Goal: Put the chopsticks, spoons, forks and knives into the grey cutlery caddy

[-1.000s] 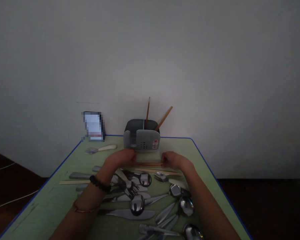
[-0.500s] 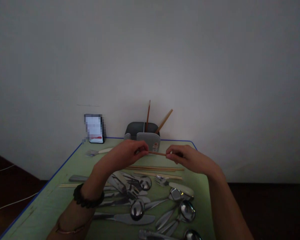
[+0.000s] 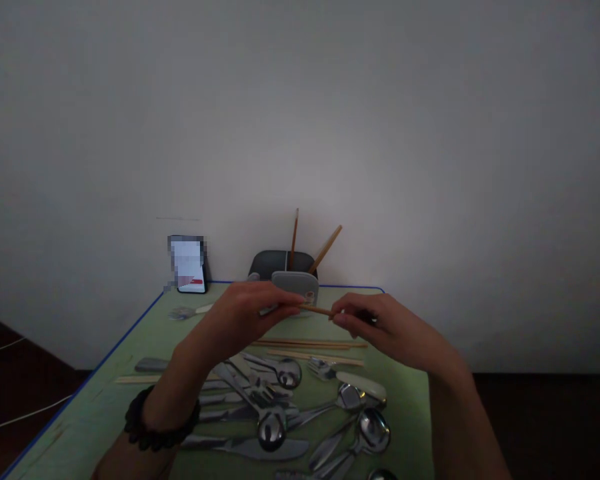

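Note:
My left hand (image 3: 253, 310) and my right hand (image 3: 380, 327) pinch the two ends of a brown wooden chopstick (image 3: 317, 310), held level above the table; whether it is one stick or a pair pressed together I cannot tell. Directly behind it stands a grey utensil holder (image 3: 285, 281) with a thin brown chopstick (image 3: 294, 239) and thicker chopsticks (image 3: 326, 249) leaning out of the top. Below my hands, more wooden chopsticks (image 3: 325, 344) lie crosswise on the table.
Metal spoons (image 3: 373, 430), knives (image 3: 270, 449) and forks lie heaped on the green table (image 3: 405, 413). A white-handled fork (image 3: 360, 385) rests at the right, another fork (image 3: 183, 312) at the back left. A phone (image 3: 189, 265) stands against the wall.
My left fingers have shifted right along the chopstick and straightened, so less of it shows between my hands. The view has tilted slightly upward.

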Tool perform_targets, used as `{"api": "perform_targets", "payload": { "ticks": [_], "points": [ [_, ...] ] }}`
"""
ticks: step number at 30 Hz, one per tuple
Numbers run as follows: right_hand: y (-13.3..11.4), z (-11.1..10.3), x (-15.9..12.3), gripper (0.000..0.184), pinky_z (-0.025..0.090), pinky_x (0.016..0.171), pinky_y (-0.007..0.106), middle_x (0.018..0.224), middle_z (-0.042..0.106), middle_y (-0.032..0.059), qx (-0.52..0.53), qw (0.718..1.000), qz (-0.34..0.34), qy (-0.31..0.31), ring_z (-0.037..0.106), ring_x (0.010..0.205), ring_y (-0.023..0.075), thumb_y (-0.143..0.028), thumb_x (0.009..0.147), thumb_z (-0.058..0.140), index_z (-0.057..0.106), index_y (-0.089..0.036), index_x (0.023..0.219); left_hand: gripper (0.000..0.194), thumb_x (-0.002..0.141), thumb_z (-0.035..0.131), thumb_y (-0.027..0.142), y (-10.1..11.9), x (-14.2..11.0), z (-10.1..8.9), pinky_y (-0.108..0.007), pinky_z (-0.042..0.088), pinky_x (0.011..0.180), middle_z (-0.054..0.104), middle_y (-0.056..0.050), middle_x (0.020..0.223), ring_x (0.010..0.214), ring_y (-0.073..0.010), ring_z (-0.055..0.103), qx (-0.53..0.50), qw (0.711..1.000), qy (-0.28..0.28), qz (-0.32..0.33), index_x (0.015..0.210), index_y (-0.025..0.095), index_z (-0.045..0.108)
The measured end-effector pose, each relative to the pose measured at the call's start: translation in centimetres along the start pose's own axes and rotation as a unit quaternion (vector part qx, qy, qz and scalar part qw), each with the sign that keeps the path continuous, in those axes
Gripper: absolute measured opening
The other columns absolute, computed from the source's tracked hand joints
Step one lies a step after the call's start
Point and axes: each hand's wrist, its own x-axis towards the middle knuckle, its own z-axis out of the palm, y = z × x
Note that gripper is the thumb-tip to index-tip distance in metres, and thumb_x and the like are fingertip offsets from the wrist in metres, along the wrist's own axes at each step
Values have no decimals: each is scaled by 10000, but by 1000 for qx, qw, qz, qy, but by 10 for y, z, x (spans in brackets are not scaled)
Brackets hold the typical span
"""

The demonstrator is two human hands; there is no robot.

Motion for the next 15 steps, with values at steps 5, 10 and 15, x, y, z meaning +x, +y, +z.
{"api": "perform_targets", "payload": {
  "ticks": [5, 10, 15],
  "points": [
    [-5, 1, 0, 360, 348, 536, 214, 637, 554, -7, -9, 999, -40, 13, 480, 567, 97, -398, 943, 359, 630, -169, 883, 155, 850, 586, 301, 5, 0, -5, -155, 490, 629, 730, 13, 804, 675, -88, 658, -2, 999, 40, -20, 904, 195, 685],
    [-2, -4, -4, 364, 349, 528, 208, 601, 536, -18, 5, 999, -43, 4, 474, 543, 93, -395, 948, 351, 631, -166, 905, 148, 843, 596, 277, 7, -1, -13, -148, 497, 638, 732, 0, 824, 700, -92, 664, -9, 998, 61, -16, 913, 180, 683],
    [-2, -3, -4, 352, 352, 530, 210, 615, 538, -17, 20, 999, -35, -6, 477, 553, 94, -392, 945, 358, 623, -165, 904, 136, 847, 589, 246, 12, 0, -14, -151, 487, 646, 726, 1, 805, 690, -88, 655, -3, 999, 48, -5, 912, 175, 684]
  ]
}}
